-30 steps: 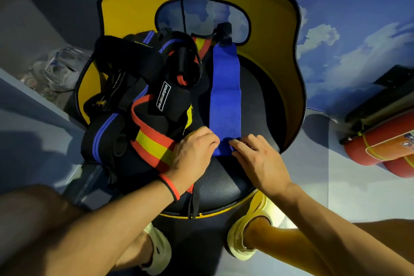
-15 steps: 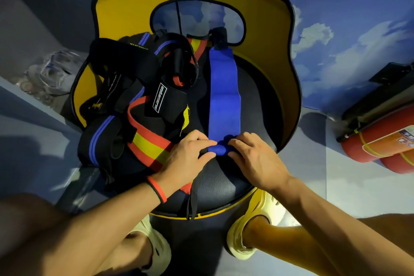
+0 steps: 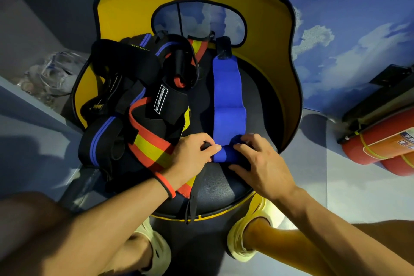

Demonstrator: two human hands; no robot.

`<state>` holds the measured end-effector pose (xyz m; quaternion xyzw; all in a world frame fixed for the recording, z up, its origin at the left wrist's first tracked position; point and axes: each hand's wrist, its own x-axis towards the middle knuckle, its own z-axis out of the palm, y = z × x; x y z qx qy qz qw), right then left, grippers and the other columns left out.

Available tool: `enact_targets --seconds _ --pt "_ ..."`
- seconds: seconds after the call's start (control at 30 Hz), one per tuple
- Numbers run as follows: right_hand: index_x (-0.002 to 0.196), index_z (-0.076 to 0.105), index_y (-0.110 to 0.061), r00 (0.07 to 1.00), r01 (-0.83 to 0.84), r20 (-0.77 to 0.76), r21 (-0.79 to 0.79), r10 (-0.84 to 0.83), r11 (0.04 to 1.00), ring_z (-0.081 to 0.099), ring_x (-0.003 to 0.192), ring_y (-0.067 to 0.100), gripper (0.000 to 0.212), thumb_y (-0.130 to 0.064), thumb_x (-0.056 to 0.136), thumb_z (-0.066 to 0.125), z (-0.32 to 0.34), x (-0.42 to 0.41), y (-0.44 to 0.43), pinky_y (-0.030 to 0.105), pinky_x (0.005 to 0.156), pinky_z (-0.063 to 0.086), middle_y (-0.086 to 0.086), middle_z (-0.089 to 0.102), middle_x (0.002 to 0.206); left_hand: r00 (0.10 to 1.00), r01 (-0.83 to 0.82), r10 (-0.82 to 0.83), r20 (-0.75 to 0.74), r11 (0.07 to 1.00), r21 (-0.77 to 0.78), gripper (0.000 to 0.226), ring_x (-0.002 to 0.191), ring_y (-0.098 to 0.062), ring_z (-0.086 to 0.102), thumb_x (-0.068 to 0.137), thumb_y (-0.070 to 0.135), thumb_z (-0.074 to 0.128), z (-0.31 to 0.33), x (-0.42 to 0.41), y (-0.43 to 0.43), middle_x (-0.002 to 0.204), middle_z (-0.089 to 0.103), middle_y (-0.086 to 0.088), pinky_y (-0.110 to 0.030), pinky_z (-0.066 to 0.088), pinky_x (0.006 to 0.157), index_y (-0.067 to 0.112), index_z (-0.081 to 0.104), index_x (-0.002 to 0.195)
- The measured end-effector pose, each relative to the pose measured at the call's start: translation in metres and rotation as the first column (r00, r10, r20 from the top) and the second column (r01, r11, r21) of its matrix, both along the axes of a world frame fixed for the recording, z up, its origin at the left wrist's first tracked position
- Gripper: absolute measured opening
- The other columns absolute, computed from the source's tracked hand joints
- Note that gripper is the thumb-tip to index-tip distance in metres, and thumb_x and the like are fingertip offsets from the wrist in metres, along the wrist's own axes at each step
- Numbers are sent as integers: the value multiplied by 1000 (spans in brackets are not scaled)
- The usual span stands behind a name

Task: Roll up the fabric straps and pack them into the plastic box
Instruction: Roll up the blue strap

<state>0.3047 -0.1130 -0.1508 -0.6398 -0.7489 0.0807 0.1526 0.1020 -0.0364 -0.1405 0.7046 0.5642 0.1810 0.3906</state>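
A blue fabric strap [image 3: 227,101] lies lengthwise on the black seat of a yellow-backed chair [image 3: 264,36]. Its near end is wound into a small roll [image 3: 223,156]. My left hand [image 3: 192,157] pinches the roll's left end, and my right hand [image 3: 259,161] grips its right end with curled fingers. The strap's far end has a black tab [image 3: 224,50]. To the left a heap of straps [image 3: 143,101] covers the seat: black ones with blue stripes and a red-and-yellow one [image 3: 152,148]. A clear plastic container [image 3: 51,74] sits on the floor left of the chair.
A red fire extinguisher [image 3: 380,145] lies on the floor at the right, under a dark case [image 3: 385,96]. My feet in pale shoes [image 3: 244,237] stand in front of the chair. A grey wall rises at the left.
The flat near end of the blue strap has been rolled up; both hands moved from pressing it flat to holding a small roll that has grown and travelled slightly up the strap.
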Motion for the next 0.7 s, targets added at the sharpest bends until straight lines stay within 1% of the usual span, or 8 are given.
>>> enact_targets --seconds 0.03,0.1,0.23,0.37,0.43,0.53,0.63,0.7 --pt "123 69 -17 1000 1 16 -12 -1 1000 57 107 24 44 -40 86 77 -1 1 2 34 82 58 6 56 125 1000 -24 24 -9 1000 13 16 60 -5 69 90 37 72 1 3 0 70 71 6 -36 61 62 21 71 88" --pt "126 70 -15 999 -15 28 -16 15 1000 56 102 23 47 -38 86 78 -3 5 7 37 81 59 6 57 120 997 -42 46 -59 996 78 18 64 -7 66 89 38 73 2 8 1 75 69 7 -27 54 56 20 71 88" --pt "134 65 -15 994 -105 -18 -27 104 994 58 98 22 49 -43 94 64 -3 11 13 38 80 59 3 63 119 993 -43 58 -107 990 138 13 74 -8 61 89 35 73 3 12 2 87 70 6 -18 44 55 22 73 91" --pt "124 65 -19 991 -123 -63 -16 121 992 59 98 21 43 -48 93 57 -3 12 13 38 78 58 1 64 118 988 -35 59 -141 985 167 14 75 -6 59 92 32 70 5 14 -1 92 73 7 -13 43 57 20 77 98" --pt "122 68 -19 992 -112 -67 -7 111 994 60 104 23 41 -47 92 63 -4 13 14 41 83 58 2 60 122 988 -41 68 -140 982 186 15 79 -8 62 93 31 70 7 13 1 94 73 7 -17 48 59 20 77 99" --pt "124 71 -22 998 -62 -25 39 63 997 54 113 24 44 -51 92 66 -3 18 18 41 94 51 5 51 129 990 45 -16 -137 976 214 22 85 -13 64 94 33 66 3 12 1 101 70 1 -32 57 71 17 77 103" --pt "127 69 -24 999 -29 26 22 28 999 51 108 21 53 -62 98 47 -2 17 23 42 94 48 2 49 126 984 129 -108 -140 980 151 40 91 -12 60 81 46 77 -1 10 -2 113 52 6 -30 57 78 19 69 109" --pt "123 66 -21 999 -9 47 -10 10 1000 51 100 20 59 -66 98 38 -3 14 24 42 87 52 2 51 119 975 172 -150 -165 977 129 46 95 -11 59 79 44 80 -2 7 0 118 48 8 -32 58 83 19 66 114"
